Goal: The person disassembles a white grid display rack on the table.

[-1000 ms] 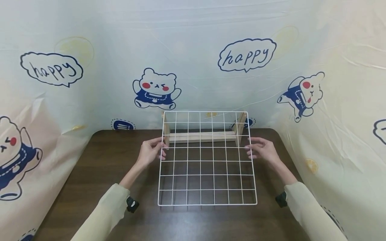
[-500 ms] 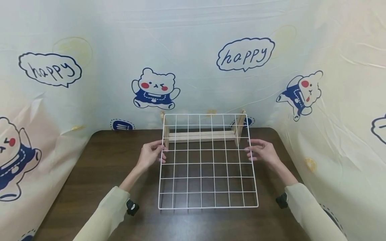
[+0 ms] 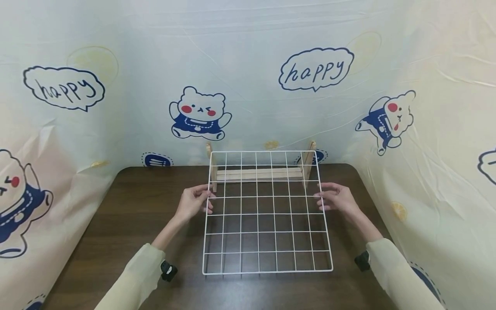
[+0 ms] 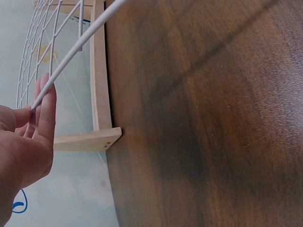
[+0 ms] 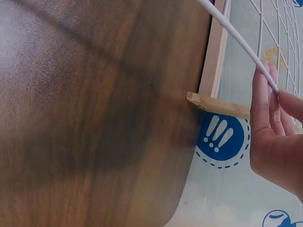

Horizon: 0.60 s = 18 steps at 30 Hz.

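A white wire grid panel (image 3: 257,214) is held between both hands, tilted with its far edge up. My left hand (image 3: 190,203) pinches its left edge rod between thumb and fingers, as the left wrist view shows. On the opposite side my right hand (image 3: 341,200) grips the right edge rod the same way. Behind the panel stands a light wooden stand (image 3: 259,174) with two upright ends joined by a crossbar, partly seen through the wires. Whether the panel's near edge touches the table cannot be told.
Everything is over a dark brown wooden table (image 3: 128,215). A pale printed curtain (image 3: 248,64) with cartoon bears and "happy" bubbles closes off the back and sides. Each wrist carries a small black device (image 3: 168,271) at the sleeve.
Both hands have brought the grid panel slightly down and toward me; its far edge now sits lower against the stand's uprights. The wooden stand has not moved.
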### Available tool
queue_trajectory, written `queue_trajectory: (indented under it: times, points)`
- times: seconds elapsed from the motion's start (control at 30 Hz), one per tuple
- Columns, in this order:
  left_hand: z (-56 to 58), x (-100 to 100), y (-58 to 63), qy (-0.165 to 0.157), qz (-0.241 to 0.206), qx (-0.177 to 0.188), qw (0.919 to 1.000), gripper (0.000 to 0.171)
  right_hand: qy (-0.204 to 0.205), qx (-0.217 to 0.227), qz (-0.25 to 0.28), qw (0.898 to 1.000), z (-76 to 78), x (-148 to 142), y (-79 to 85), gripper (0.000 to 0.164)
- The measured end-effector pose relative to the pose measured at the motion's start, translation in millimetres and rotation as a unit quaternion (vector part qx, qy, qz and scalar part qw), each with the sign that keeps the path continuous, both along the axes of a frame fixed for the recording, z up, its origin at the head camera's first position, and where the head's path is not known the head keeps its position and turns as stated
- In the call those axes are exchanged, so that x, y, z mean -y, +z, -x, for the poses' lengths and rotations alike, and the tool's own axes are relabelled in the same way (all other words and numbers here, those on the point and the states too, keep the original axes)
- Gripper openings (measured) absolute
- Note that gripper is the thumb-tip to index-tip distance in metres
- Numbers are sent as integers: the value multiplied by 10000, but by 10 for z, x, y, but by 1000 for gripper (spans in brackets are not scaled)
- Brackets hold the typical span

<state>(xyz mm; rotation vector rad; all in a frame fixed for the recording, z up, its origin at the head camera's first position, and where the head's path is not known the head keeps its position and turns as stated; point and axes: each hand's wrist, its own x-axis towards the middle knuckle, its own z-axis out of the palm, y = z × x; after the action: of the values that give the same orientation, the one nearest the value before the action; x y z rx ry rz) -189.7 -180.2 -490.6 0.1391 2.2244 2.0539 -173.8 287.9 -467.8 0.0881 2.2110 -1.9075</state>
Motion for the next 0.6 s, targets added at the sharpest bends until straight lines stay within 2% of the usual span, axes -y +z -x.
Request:
queue_trajectory:
  times: [0.2, 0.6]
  points:
    - [-11, 11, -52, -25, -24, 145, 9999, 32, -61, 111, 157, 9998, -28, -2, -61, 47]
    - [-70, 52, -109, -67, -12, 390, 9992, 34, 66, 171, 247, 9995, -46, 24, -149, 47]
